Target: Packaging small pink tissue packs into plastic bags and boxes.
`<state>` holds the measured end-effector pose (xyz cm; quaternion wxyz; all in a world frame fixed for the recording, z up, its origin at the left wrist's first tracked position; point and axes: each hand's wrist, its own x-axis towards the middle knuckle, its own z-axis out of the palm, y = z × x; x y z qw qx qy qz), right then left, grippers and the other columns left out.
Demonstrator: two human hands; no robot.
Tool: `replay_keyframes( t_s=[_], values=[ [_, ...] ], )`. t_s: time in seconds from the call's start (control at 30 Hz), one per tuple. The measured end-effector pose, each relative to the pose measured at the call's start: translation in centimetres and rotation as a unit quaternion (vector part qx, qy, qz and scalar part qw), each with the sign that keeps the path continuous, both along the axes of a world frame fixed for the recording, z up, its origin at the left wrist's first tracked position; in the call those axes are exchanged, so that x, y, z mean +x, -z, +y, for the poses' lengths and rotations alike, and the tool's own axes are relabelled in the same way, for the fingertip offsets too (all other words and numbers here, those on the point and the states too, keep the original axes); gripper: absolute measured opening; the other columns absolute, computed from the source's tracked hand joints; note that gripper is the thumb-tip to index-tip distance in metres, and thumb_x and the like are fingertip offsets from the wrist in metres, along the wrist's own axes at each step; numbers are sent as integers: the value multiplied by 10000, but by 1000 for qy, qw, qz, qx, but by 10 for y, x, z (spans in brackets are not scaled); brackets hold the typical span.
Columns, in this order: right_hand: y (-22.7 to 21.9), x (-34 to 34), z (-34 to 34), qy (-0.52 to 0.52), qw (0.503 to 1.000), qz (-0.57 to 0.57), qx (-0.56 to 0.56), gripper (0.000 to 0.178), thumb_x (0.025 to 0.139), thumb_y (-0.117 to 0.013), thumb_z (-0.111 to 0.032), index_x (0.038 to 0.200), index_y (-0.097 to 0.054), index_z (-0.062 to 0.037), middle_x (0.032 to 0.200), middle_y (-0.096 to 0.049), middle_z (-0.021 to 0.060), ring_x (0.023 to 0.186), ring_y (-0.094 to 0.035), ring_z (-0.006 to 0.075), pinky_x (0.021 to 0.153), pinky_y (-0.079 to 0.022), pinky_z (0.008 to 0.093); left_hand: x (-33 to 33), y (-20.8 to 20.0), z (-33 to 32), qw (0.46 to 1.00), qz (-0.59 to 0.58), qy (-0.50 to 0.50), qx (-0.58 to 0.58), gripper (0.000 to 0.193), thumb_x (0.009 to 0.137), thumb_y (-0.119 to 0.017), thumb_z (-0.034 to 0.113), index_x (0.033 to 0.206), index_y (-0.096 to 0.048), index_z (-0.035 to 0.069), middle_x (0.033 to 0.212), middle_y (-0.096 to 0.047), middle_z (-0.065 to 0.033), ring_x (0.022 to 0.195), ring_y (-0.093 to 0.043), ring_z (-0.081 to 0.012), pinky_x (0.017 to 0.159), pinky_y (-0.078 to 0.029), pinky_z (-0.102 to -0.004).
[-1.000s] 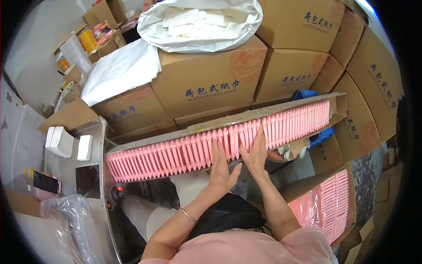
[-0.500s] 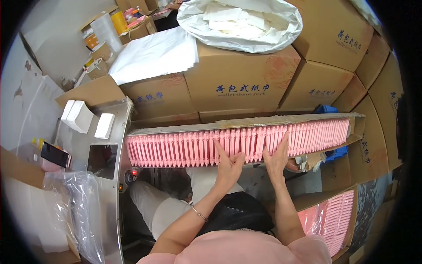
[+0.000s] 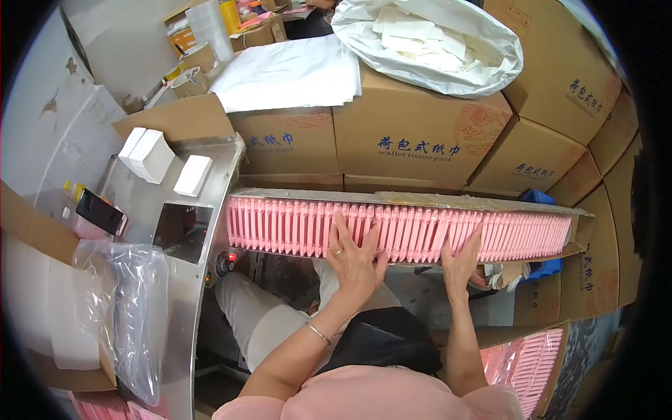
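Note:
A long row of slim pink tissue packs (image 3: 280,225) stands on edge in a narrow trough (image 3: 336,197) running left to right in front of me. My left hand (image 3: 353,260) lies on the packs near the middle of the row, fingers spread and stretched out, with a ring on one finger. To its right, my right hand (image 3: 460,264) touches the front of the row, its thumb and fingertips apart against the packs. Between the hands the packs stand upright side by side; those at the right end look more tightly packed. My fingers cover parts of several packs.
A metal worktable (image 3: 133,203) at left carries white tissue stacks (image 3: 194,176), a phone (image 3: 100,211) and clear plastic bags (image 3: 136,315). Cardboard boxes (image 3: 413,164) line the back, beneath a white sack (image 3: 427,49). An open carton of pink packs (image 3: 521,364) stands at lower right.
My left hand has moved a little left along the row and its fingers have spread wider. My right hand stays at about the same packs. The whole view has shifted.

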<state>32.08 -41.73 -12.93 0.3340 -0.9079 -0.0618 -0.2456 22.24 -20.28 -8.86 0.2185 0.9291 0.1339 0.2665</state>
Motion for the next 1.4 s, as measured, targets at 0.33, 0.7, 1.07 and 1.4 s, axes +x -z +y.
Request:
replay_keyframes(
  t_s=[0.33,0.7,1.07,1.4],
  values=[
    [-2,-2,-1,-7,1000,7,8,869,821,-668,-117,1519,-193,90,1521,-308,330,1410,-326,448,1158,-275,436,-15,-9,35,921,-26,-27,-389,794,865,-685,137,1469,-226,-97,1140,-625,-323,973,-674,-351,865,-536,-398],
    [-17,-2,-2,-18,996,72,56,959,731,-685,-113,1524,-181,79,1515,-314,327,1408,-322,440,1155,-279,418,-15,7,85,880,9,-91,-465,919,914,-682,104,1537,-18,-16,866,-694,-165,752,-705,-207,638,-579,-301],
    [-13,7,-21,-76,982,116,128,1018,710,-732,-154,1510,-164,118,1505,-317,330,1416,-325,402,1171,-253,390,-16,2,83,972,84,-129,-177,870,842,-763,226,1439,-234,-121,975,-639,-219,853,-651,-265,739,-538,-399],
    [-21,30,-12,-146,929,230,249,1259,692,-891,-269,1524,-25,110,1445,-360,281,1341,-391,325,1143,-295,382,12,1,67,984,117,-106,-85,1190,657,-879,474,1385,-230,-209,1273,-470,-380,1166,-503,-477,1008,-404,-516]
  ],
)
